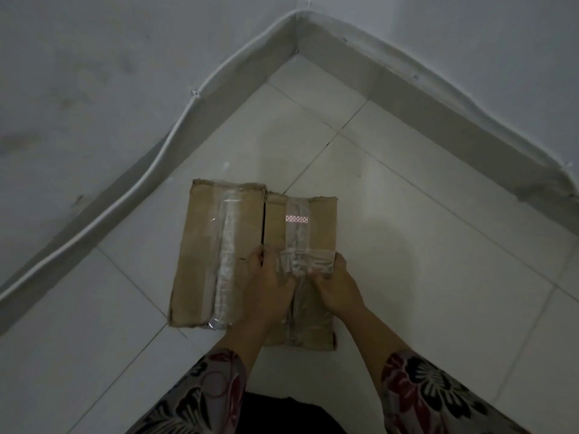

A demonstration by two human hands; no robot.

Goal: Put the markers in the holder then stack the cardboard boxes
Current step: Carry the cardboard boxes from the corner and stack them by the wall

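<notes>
Two taped cardboard boxes stand side by side on the white tiled floor, touching along one edge. The left box [203, 245] is larger, with a clear tape strip down its middle. The right box [316, 227] bears tape with a small red-and-white printed patch. My left hand [269, 283] grips the right box's near left side, fingers curled into the gap between the boxes. My right hand [335, 283] grips its near right side, fingers curled over the crumpled tape. No markers or holder are in view.
The boxes sit near a room corner. Grey walls with a skirting band [313, 42] meet at the top. A white cable [175, 133] runs along the left wall. Bare floor tiles [407, 214] lie to the right and behind the boxes.
</notes>
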